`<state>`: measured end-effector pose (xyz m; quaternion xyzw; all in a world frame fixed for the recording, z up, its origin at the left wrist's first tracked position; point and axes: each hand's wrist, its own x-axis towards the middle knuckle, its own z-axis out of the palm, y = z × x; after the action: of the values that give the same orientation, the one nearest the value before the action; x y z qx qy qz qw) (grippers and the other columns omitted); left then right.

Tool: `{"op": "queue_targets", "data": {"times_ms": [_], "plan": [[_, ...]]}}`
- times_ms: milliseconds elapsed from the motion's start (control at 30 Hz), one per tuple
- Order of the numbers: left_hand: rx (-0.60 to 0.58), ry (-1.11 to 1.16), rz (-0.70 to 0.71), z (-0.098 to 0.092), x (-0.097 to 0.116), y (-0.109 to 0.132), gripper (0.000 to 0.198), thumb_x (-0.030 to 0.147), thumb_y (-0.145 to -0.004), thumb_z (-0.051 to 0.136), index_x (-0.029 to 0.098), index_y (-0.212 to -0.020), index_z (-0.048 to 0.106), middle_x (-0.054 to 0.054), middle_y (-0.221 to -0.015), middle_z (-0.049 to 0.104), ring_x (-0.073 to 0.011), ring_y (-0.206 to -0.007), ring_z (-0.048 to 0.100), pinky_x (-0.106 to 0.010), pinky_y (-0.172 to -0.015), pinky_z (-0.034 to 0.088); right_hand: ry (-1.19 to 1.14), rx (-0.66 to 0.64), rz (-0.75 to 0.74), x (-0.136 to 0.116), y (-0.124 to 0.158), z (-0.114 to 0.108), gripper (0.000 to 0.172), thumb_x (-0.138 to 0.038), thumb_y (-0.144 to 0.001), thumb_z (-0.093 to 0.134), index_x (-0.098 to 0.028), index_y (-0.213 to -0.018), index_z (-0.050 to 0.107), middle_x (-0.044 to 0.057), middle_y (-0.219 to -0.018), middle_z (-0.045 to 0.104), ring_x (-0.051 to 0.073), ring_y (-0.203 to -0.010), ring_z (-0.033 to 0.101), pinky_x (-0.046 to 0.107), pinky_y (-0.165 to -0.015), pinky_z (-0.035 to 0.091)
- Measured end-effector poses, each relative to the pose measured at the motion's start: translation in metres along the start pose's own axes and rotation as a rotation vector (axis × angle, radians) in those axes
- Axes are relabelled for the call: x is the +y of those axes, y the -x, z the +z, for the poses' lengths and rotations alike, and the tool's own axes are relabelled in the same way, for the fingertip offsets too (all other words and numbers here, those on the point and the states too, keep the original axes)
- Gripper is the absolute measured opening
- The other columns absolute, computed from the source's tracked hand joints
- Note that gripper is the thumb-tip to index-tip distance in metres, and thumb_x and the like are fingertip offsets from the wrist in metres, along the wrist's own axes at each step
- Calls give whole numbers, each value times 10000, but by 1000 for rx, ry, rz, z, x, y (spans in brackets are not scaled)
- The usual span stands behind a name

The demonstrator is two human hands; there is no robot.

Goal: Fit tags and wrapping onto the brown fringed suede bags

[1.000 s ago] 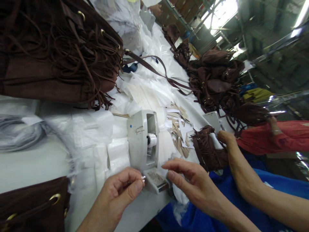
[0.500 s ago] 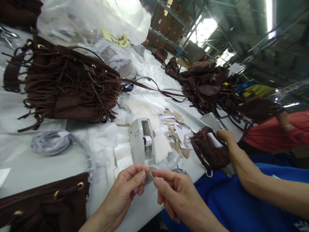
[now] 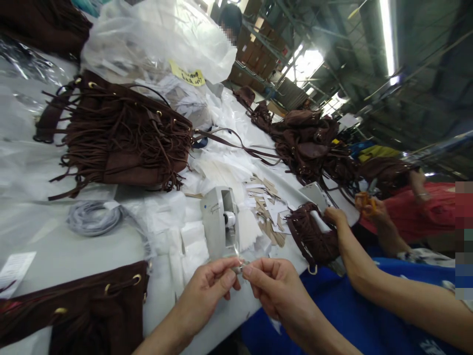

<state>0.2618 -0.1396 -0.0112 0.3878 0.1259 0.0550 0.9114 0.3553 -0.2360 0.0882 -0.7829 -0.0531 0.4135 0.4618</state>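
Observation:
My left hand (image 3: 210,291) and my right hand (image 3: 281,291) meet just in front of a grey tape dispenser (image 3: 214,222). Both pinch a small, shiny, translucent piece (image 3: 241,266) between thumb and fingertips; its exact kind is too small to make out. The dispenser holds a white-cored roll. Below my left wrist, to the left, lies a dark brown bag (image 3: 99,305) with gold eyelets. A brown fringed bag (image 3: 125,153) lies beyond it.
Cardboard strips (image 3: 271,224) lie right of the dispenser, and a coiled grey cord (image 3: 94,222) left. A co-worker's hand (image 3: 334,215) is at a small fringed bag (image 3: 310,236). Another person's hand is at orange-handled scissors (image 3: 365,202). More brown bags (image 3: 305,138) are piled behind.
My hands have come closer together, the right thumb now pinching the piece. The view has shifted so the table appears further right. The orange-handled scissors have come into sight at the right.

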Motion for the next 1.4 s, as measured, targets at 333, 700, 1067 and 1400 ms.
{"op": "queue_targets", "data": {"times_ms": [333, 700, 1067, 1400], "plan": [[85, -15, -14, -3, 1, -2, 463, 481, -746, 701, 136, -1047, 632, -36, -767, 584, -182, -778, 526, -287, -740, 383, -145, 143, 21, 31, 27, -14, 441, -482, -646, 781, -149, -554, 507, -91, -367, 347, 0, -281, 202, 152, -307, 98], [107, -14, -34, -5, 0, -2, 373, 425, -787, 675, 148, -1034, 644, -40, -785, 610, -180, -786, 536, -287, -766, 384, -239, 130, 71, 78, 17, -16, 491, -544, -616, 782, -152, -549, 493, -91, -365, 338, 1, -288, 212, 154, -312, 115], [115, -28, -41, -7, -2, -3, 378, 421, -785, 680, 146, -1042, 650, -34, -762, 601, -171, -760, 528, -281, -756, 381, -480, 123, 80, 104, -8, 3, 489, -524, -612, 807, -126, -818, 612, -87, -479, 444, -6, -340, 240, 147, -350, 163], [115, -1, -28, -6, -2, -1, 365, 393, -765, 710, 139, -1021, 652, -28, -729, 599, -154, -719, 514, -269, -734, 383, -561, 58, 8, 109, -27, 8, 476, -511, -618, 810, -126, -749, 564, -81, -476, 454, -3, -340, 261, 148, -356, 161]]}}
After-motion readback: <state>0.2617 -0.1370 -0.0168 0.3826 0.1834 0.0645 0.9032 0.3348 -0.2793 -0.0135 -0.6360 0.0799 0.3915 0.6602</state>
